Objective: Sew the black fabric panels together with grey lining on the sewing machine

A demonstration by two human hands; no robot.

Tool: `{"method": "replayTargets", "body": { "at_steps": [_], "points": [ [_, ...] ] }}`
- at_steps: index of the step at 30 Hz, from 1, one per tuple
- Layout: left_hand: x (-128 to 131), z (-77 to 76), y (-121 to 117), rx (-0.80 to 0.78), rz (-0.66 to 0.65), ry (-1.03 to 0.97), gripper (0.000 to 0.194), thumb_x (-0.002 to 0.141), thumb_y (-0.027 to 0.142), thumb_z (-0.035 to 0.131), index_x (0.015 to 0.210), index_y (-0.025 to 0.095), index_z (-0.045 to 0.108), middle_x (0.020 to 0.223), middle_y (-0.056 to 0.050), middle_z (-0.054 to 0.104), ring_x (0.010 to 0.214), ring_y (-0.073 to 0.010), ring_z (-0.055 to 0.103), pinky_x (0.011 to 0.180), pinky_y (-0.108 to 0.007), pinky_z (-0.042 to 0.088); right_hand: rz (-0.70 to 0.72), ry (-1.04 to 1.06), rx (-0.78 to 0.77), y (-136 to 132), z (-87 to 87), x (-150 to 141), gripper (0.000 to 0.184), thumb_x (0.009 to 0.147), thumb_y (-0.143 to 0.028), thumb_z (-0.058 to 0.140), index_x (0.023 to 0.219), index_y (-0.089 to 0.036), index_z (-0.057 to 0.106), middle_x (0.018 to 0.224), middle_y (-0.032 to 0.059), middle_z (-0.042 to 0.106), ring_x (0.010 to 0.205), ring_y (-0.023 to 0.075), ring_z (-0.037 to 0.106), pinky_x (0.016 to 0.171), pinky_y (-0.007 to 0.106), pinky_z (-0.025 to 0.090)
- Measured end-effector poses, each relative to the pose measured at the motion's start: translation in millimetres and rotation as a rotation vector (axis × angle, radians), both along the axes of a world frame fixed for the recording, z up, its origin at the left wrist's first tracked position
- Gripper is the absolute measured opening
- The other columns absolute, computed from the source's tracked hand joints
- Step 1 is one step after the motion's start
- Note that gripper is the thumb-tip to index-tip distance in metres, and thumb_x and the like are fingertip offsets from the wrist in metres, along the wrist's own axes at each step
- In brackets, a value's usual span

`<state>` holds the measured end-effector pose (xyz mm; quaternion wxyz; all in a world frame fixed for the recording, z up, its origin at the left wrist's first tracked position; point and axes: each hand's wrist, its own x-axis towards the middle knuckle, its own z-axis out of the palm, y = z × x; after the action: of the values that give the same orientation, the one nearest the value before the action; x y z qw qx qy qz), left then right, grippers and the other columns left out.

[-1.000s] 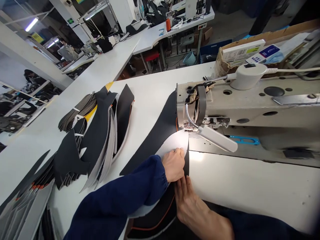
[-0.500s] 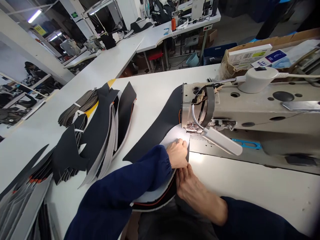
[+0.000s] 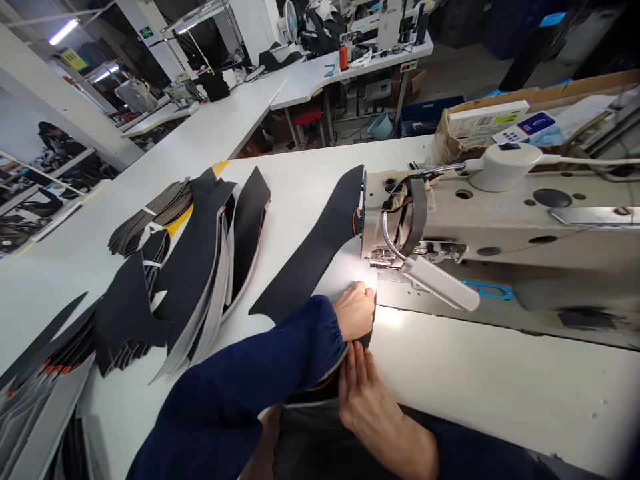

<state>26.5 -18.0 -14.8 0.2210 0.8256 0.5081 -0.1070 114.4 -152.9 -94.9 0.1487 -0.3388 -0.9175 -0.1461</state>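
A curved fabric panel [image 3: 315, 257], black on one face and light grey on the other, runs under the needle area of a sewing machine [image 3: 395, 257]. My left hand [image 3: 355, 311] lies on its grey part [image 3: 345, 270] just in front of the presser foot, fingers curled closed on the panel's right edge. Nearer my body, my right hand [image 3: 367, 400] holds the trailing edge, fingers straight and pressed together; its thumb is hidden. Part of the panel with orange stitching hangs over the table edge, partly covered by my left sleeve.
Several stacked black and grey panels [image 3: 195, 280] lie on the white table [image 3: 295, 180] to the left, with brownish tied pieces [image 3: 150, 217] behind. A lamp [image 3: 440, 283] hangs by the needle. A cardboard box [image 3: 443, 137] stands behind the machine. A person [image 3: 55, 137] sits far left.
The panel has fed further through the machine, away from me. My right hand has shifted slightly towards my body and left along the edge. My left hand stays near the presser foot.
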Motion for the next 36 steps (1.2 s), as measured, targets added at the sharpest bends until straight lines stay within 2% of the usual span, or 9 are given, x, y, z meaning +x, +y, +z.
{"method": "replayTargets", "body": {
  "at_steps": [5, 10, 17, 20, 22, 25, 31, 34, 36],
  "points": [
    [-8, 5.5, -13, -0.054, 0.029, -0.001, 0.035, 0.075, 0.013, 0.048, 0.110, 0.013, 0.048, 0.112, -0.014, 0.049, 0.080, -0.0216, 0.057, 0.072, -0.035, 0.048, 0.006, -0.109, -0.062, 12, 6.0, 9, 0.042, 0.070, -0.014, 0.054, 0.105, 0.008, 0.063, 0.110, 0.0344, 0.062, 0.107, 0.0409, 0.060, 0.095, 0.057, 0.043],
    [-13, 6.3, -28, -0.070, 0.015, -0.002, 0.032, 0.082, 0.013, 0.043, 0.114, 0.016, 0.046, 0.107, -0.010, 0.052, 0.090, -0.0205, 0.055, 0.079, -0.031, 0.048, -0.017, -0.170, -0.041, 22, 17.0, 12, 0.044, 0.072, -0.013, 0.055, 0.111, 0.007, 0.061, 0.110, 0.0312, 0.063, 0.107, 0.0383, 0.059, 0.102, 0.057, 0.036],
    [-9, -1.6, -7, 0.032, 0.012, 0.005, 0.024, 0.082, 0.010, 0.040, 0.101, 0.015, 0.053, 0.102, -0.011, 0.053, 0.089, -0.0212, 0.054, 0.080, -0.033, 0.048, -0.033, -0.155, -0.083, 13, 16.6, -10, 0.046, 0.074, -0.014, 0.056, 0.114, 0.009, 0.058, 0.109, 0.0353, 0.062, 0.100, 0.0373, 0.063, 0.092, 0.054, 0.044],
    [-17, 0.2, -7, 0.099, -0.017, 0.008, 0.033, 0.074, 0.013, 0.048, 0.106, 0.017, 0.052, 0.109, -0.011, 0.051, 0.100, -0.0259, 0.050, 0.077, -0.035, 0.048, -0.022, -0.152, -0.062, 18, 13.2, -10, 0.044, 0.074, -0.013, 0.056, 0.112, 0.009, 0.058, 0.108, 0.0347, 0.062, 0.100, 0.0360, 0.063, 0.091, 0.052, 0.045],
    [-25, 1.0, -10, 0.076, -0.048, 0.022, 0.043, 0.071, 0.014, 0.052, 0.113, 0.019, 0.049, 0.112, -0.011, 0.050, 0.101, -0.0266, 0.049, 0.075, -0.035, 0.048, -0.013, -0.152, -0.029, 25, 12.8, -7, 0.042, 0.074, -0.013, 0.057, 0.110, 0.008, 0.060, 0.106, 0.0341, 0.063, 0.100, 0.0367, 0.063, 0.091, 0.052, 0.044],
    [-30, 0.4, -15, 0.017, -0.106, 0.041, 0.041, 0.078, 0.013, 0.047, 0.119, 0.017, 0.047, 0.105, -0.010, 0.052, 0.093, -0.0234, 0.052, 0.078, -0.034, 0.048, 0.000, -0.147, -0.007, 35, 17.7, -4, 0.038, 0.071, -0.011, 0.058, 0.105, 0.006, 0.062, 0.101, 0.0330, 0.065, 0.098, 0.0378, 0.063, 0.090, 0.054, 0.043],
    [-16, -2.4, -5, 0.050, -0.104, 0.066, 0.029, 0.081, 0.010, 0.042, 0.107, 0.013, 0.053, 0.101, -0.012, 0.054, 0.091, -0.0230, 0.053, 0.083, -0.034, 0.046, 0.026, -0.192, -0.238, 44, 42.1, -16, 0.021, 0.068, -0.003, 0.058, 0.085, -0.007, 0.068, 0.076, 0.0189, 0.068, 0.071, 0.0273, 0.063, 0.067, 0.042, 0.048],
    [-13, -1.5, 2, 0.066, -0.094, 0.074, 0.027, 0.080, 0.008, 0.042, 0.104, 0.013, 0.053, 0.101, -0.013, 0.053, 0.091, -0.0227, 0.052, 0.082, -0.034, 0.046, 0.026, -0.171, -0.270, 44, 45.6, -21, 0.017, 0.069, -0.004, 0.058, 0.082, -0.009, 0.069, 0.077, 0.0197, 0.068, 0.070, 0.0282, 0.063, 0.063, 0.041, 0.048],
    [-17, -0.1, 3, 0.100, -0.101, 0.065, 0.030, 0.076, 0.009, 0.046, 0.105, 0.014, 0.052, 0.106, -0.013, 0.052, 0.095, -0.0237, 0.050, 0.080, -0.034, 0.047, 0.008, -0.180, -0.216, 44, 39.7, -21, 0.017, 0.069, -0.004, 0.058, 0.083, -0.006, 0.069, 0.077, 0.0220, 0.068, 0.071, 0.0300, 0.064, 0.063, 0.042, 0.048]
  ]
}}
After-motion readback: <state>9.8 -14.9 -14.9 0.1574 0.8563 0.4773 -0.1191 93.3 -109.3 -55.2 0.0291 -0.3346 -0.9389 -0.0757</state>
